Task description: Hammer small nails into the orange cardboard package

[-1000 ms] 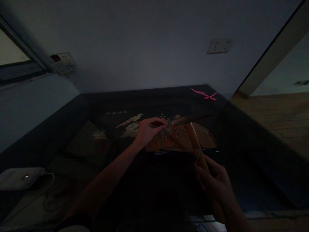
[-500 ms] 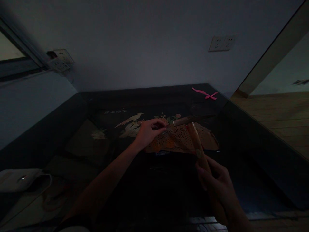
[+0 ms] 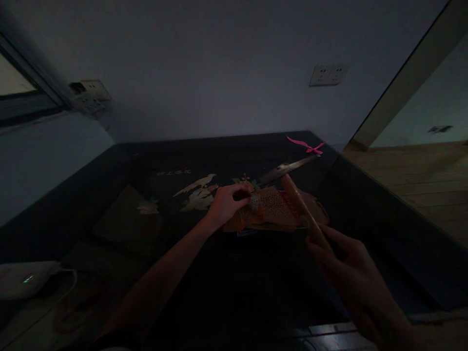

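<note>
Around the brown sheet (image 3: 272, 207): a pink ribbon (image 3: 309, 147) lies beyond it to the right, a flower-and-bird picture (image 3: 197, 184) to the left, and a white case (image 3: 27, 279) with a cord at the near left.
In the way: the left hand (image 3: 228, 202) covers the sheet's left part; the hammer (image 3: 297, 197) crosses in front of its right part.
Left fingers: thumb and fingertips pinched together over the sheet; whether something small is between them, I cannot tell.
Right hand (image 3: 347, 258): wrapped around the wooden handle, the hammer's head above the sheet's far edge.
Sheet: on the table in front of the person, dotted with holes, partly orange and red.
Count: one hammer, one ribbon, one white case, two hands.
Table (image 3: 219, 282): dark, slightly glossy, with pale writing near the bird.
Room: dim; pale wall (image 3: 204, 63) behind, a double socket (image 3: 325, 75) at right, more at left, plank floor (image 3: 409, 175) at far right.
</note>
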Motion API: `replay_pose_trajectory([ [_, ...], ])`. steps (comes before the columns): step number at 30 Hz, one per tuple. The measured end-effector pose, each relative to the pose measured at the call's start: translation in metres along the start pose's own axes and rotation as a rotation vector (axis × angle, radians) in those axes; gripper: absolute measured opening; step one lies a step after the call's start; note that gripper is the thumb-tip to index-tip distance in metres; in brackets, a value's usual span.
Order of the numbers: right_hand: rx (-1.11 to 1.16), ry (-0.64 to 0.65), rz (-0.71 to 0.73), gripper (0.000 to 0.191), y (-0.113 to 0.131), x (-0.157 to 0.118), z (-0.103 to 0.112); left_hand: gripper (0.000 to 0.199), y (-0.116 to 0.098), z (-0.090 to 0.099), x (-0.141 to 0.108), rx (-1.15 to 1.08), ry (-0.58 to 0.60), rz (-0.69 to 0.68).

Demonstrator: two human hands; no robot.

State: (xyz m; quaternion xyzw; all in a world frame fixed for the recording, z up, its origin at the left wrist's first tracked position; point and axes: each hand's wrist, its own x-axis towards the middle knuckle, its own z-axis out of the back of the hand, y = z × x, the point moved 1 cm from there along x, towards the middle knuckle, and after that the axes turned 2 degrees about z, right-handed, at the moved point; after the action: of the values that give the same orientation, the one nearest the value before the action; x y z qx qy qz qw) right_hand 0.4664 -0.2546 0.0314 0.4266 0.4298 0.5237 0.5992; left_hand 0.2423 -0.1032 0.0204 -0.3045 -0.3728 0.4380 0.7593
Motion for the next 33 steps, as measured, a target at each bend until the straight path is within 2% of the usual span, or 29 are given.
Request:
replay_pose_trajectory([
  [5, -0.172, 0.037, 0.083, 0.044, 0.046, 0.0, 0.016, 0.004, 0.001, 0.0, 0.0, -0.035, 0.02, 0.02],
  [8, -0.288, 0.154, 0.145, 0.036, 0.057, 0.007, 0.014, 0.004, 0.0, 0.001, 0.0, -0.011, 0.022, 0.03],
  [11, -0.433, 0.269, 0.19, 0.026, 0.058, 0.016, 0.009, 0.007, -0.003, 0.002, 0.0, 0.032, 0.033, 0.076],
  [13, -0.484, 0.298, 0.2, 0.023, 0.058, 0.019, 0.008, 0.007, -0.004, 0.002, -0.001, 0.05, 0.045, 0.108],
  [19, -0.474, 0.287, 0.215, 0.025, 0.063, 0.016, 0.011, 0.005, -0.001, 0.0, 0.0, 0.047, 0.034, 0.062],
  [26, -0.549, 0.276, 0.252, 0.015, 0.055, 0.018, 0.009, 0.012, 0.002, 0.0, 0.001, 0.1, 0.067, 0.096],
  [33, -0.535, 0.287, 0.246, 0.017, 0.055, 0.017, 0.01, 0.01, 0.0, 0.0, 0.0, 0.109, 0.061, 0.083],
])
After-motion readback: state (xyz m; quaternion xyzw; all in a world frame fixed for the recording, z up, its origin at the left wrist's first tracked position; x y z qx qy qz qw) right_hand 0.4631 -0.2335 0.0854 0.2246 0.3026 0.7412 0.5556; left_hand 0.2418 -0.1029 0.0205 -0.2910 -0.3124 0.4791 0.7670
